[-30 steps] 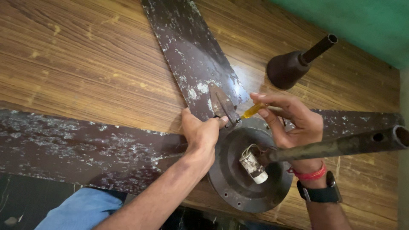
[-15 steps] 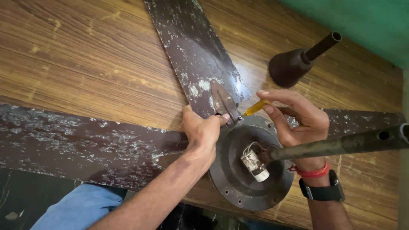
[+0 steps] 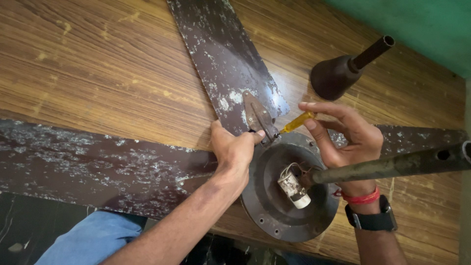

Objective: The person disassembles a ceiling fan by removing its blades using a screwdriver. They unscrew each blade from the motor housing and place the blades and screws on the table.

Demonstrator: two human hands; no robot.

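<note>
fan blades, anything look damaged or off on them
Yes. The dark brown fan blades are worn, with whitish flaking patches all over. At the motor hub, a small white capacitor hangs loose on its wires.

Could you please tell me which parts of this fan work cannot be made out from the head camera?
- Yellow-handled screwdriver: tip hidden at the brown metal blade bracket.
- Left hand: fingertips curl out of sight at the bracket.
- Long dark speckled fan blade: cut off by the left edge.

Dark canopy cup point(image 3: 338, 73), wooden table point(image 3: 98, 73)
</note>
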